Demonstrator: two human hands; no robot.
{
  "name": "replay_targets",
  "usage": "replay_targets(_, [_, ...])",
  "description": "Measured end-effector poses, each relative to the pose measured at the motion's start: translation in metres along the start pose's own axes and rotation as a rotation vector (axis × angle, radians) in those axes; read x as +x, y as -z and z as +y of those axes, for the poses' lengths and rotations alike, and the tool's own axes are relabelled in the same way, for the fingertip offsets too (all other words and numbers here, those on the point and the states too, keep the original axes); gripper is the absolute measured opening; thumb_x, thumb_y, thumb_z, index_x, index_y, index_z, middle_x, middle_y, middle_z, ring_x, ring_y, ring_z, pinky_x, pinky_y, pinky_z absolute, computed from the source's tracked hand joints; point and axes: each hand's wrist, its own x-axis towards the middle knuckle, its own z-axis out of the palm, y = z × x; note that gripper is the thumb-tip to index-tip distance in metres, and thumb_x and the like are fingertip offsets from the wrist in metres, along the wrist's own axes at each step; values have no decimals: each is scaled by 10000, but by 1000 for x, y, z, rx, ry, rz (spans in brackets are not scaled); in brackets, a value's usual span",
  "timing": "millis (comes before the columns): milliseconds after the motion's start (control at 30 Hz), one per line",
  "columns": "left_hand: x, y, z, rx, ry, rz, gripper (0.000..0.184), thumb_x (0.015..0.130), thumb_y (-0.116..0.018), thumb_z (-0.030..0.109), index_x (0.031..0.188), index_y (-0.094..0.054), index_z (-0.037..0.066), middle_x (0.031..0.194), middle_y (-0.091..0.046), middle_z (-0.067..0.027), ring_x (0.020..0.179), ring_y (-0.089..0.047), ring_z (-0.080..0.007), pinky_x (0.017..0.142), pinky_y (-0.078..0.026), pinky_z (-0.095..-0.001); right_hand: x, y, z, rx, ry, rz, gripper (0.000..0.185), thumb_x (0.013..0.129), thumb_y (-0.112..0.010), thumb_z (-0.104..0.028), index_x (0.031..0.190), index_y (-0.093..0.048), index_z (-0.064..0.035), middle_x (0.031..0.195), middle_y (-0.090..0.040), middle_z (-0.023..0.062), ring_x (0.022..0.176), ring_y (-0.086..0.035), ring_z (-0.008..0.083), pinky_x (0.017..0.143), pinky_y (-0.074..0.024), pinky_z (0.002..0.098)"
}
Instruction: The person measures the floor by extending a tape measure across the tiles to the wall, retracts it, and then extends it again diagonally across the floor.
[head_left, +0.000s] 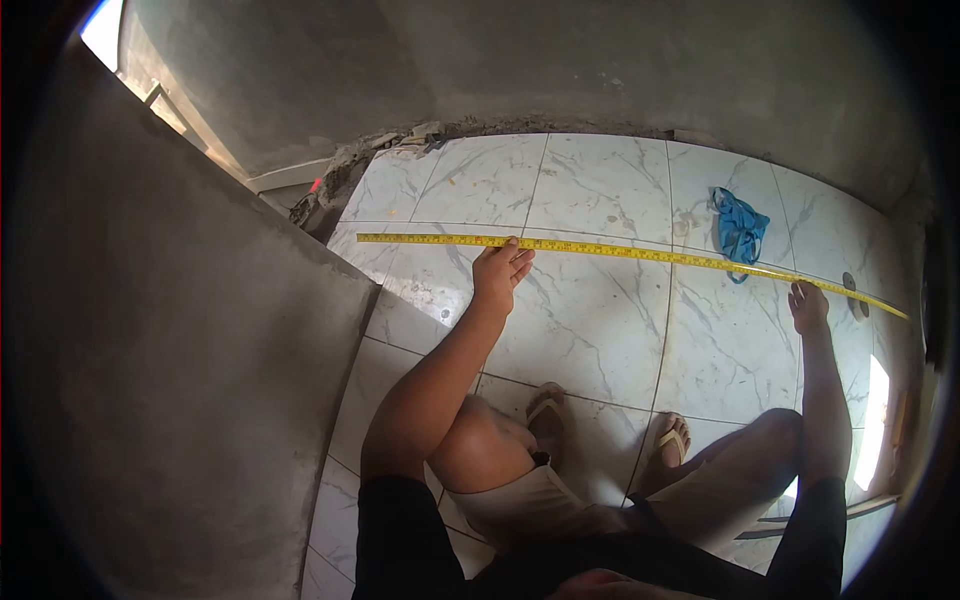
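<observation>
Head view: shows yellow measuring tape (600, 250) already stretched across tiled floor (590, 310), with left hand (497, 277) and right hand (810, 309) at it, grip loosely curled; cannot confirm pinching or pressing, nor any reading taken yet.

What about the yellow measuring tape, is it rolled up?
No, the yellow measuring tape stretches in a long strip over the marble-patterned floor tiles, with the left hand and right hand at its edge.

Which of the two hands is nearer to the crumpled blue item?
The right hand, at the yellow tape near the blue item; the left hand is much farther off.
</observation>
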Motion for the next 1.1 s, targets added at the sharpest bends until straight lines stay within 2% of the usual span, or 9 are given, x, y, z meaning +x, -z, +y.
replay_targets(300, [3,2,-2,17,-12,-24,148,925,-622,186,1037,-584,96,988,-637,-36,928,-648,-171,833,-500,-310,-11,-5,-2,0,26,-4,197,871,-606,-77,1063,-570,-51,1065,-607,48,1021,-621,204,845,-488,352])
replay_targets(633, [-3,-2,2,-4,9,34,162,942,-597,177,1071,-557,88,1012,-617,-47,924,-641,-173,824,-513,-312,-28,-20,-5,-3,34,-2,220,891,-589,-75,1108,-560,-50,1101,-605,74,982,-616,209,830,-485,356])
replay_targets(900, [1,1,-2,-12,17,34,204,948,-576,151,1130,-515,83,1102,-590,-54,1010,-624,-191,852,-509,-326,-45,-32,-9,-22,51,-38,183,887,-600,-90,1065,-582,-54,1088,-611,58,981,-616,200,841,-478,343])
replay_targets(1000, [2,2,-4,-28,6,39,204,937,-596,149,1119,-531,83,1064,-605,-52,974,-638,-198,822,-505,-325,-50,-39,-8,-20,62,-51,186,889,-599,-95,1070,-574,-57,1081,-614,61,980,-614,198,849,-478,346])
replay_targets(1100, [1,1,-2,-16,16,27,199,944,-580,143,1127,-519,95,1092,-587,-39,1009,-619,-186,861,-502,-331,-52,-46,-7,-81,89,-73,195,892,-597,-93,1080,-560,-59,1078,-614,64,977,-615,199,855,-480,350])
